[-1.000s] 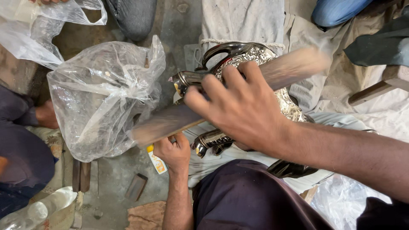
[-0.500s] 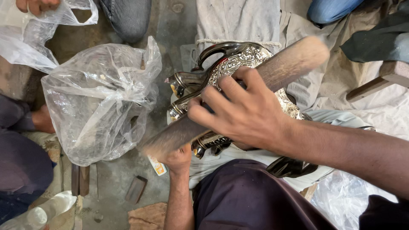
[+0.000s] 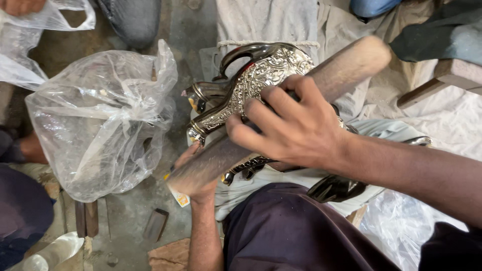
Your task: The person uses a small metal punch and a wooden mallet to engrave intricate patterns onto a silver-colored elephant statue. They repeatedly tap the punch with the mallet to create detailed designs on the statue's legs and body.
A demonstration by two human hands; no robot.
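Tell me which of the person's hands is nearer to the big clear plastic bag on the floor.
Left. The left hand sits just right of the clear plastic bag; the right hand grips the wooden stick farther right.

A big clear plastic bag (image 3: 100, 120), crumpled and knotted near its top, sits on the grey concrete floor (image 3: 130, 221). Above and left of the bag, a second clear bag (image 3: 35, 30) is held by another person's hand (image 3: 20, 6). Just below the big bag lie two dark wooden sticks (image 3: 86, 218) side by side, and a small dark block (image 3: 154, 226) to their right. Well to the right of the bag spreads a dusty white cloth (image 3: 452, 115).
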